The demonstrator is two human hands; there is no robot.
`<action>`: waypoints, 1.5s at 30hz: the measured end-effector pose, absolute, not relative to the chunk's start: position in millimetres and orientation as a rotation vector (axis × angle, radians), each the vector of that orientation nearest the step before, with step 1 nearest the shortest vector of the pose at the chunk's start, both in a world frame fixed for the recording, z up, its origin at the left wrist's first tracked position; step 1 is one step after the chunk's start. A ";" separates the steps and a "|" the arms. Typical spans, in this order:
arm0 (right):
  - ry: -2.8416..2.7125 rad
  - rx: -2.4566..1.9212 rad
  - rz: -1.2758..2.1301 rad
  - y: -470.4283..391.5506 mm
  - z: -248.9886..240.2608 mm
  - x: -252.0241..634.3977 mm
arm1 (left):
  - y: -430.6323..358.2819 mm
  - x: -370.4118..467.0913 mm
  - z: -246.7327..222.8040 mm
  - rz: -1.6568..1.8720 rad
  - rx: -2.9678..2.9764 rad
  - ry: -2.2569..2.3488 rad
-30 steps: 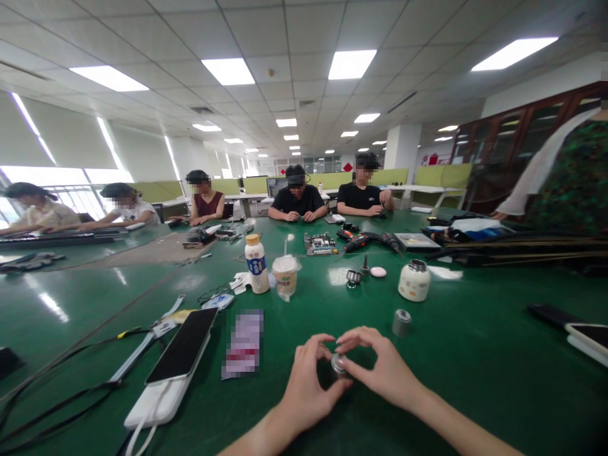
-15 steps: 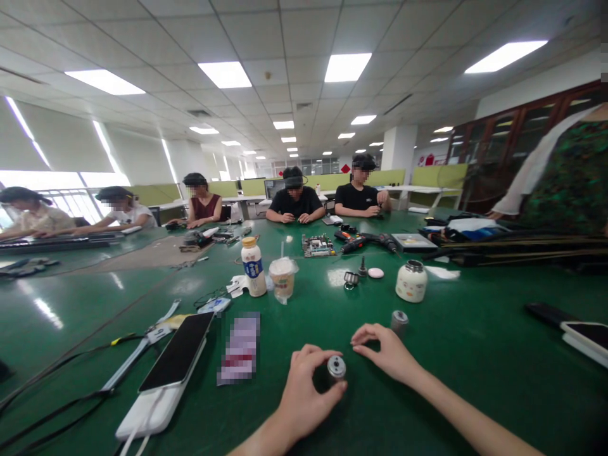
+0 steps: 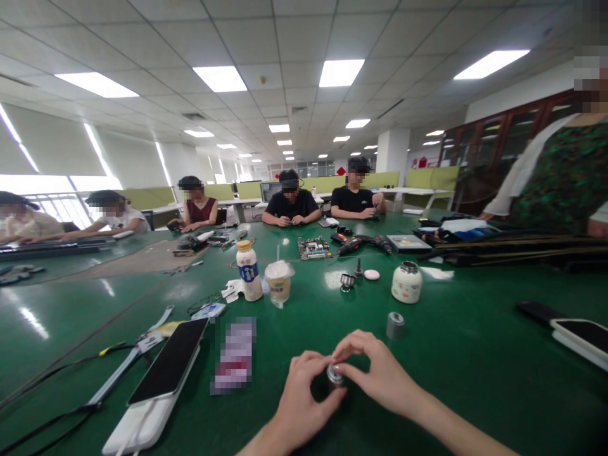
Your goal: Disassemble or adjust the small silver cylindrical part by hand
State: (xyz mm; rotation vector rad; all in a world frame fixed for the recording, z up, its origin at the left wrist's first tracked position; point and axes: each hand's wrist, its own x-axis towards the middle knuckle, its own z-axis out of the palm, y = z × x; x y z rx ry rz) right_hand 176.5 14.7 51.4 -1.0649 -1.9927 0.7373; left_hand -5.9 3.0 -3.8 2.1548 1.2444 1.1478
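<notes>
A small silver metal cylinder point(image 3: 335, 378) stands on the green table, gripped at its sides between the thumb and fingers of my left hand point(image 3: 306, 392). From the right, my right hand point(image 3: 377, 373) reaches over it, thumb and fingertips closed together at its top; whether they pinch a small part there is too small to tell. A second silver cylinder point(image 3: 395, 325) stands beyond my right hand, touched by neither hand.
Behind are a bottle point(image 3: 249, 271), a cup point(image 3: 279, 282), a cream jar point(image 3: 406, 282), a pink oval point(image 3: 372, 274) and a circuit board point(image 3: 314, 247). A phone point(image 3: 170, 361) lies on a white power bank at left, near straps. Several people are around the table.
My right hand has moved left and down onto the top of the cylinder that my left hand holds. The whole view has shifted slightly.
</notes>
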 end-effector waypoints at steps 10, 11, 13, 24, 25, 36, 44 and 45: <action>-1.855 -1.148 0.596 27.0 58.6 186.5 | 1.5 -5.7 0.0 1.070 2.183 1.268; -1.862 -1.117 0.625 26.8 59.7 187.2 | 1.4 -5.6 0.1 1.072 2.182 1.267; -1.926 -1.067 0.676 23.9 59.1 186.3 | 1.4 -5.1 0.0 1.081 2.179 1.260; -1.786 -1.052 0.674 40.0 55.4 195.4 | -1.3 -4.6 3.8 1.053 2.171 1.276; -1.777 -1.074 0.642 47.7 52.2 201.4 | -1.3 -4.7 4.0 1.050 2.171 1.281; -1.806 -1.089 0.781 53.5 38.8 203.9 | 0.3 -3.4 4.6 1.060 2.159 1.291; -1.967 -1.066 0.804 16.4 57.9 177.7 | 0.7 -3.5 4.6 1.082 2.188 1.239; -1.983 -1.071 0.786 16.3 55.3 177.1 | 0.6 -3.5 4.4 1.082 2.189 1.241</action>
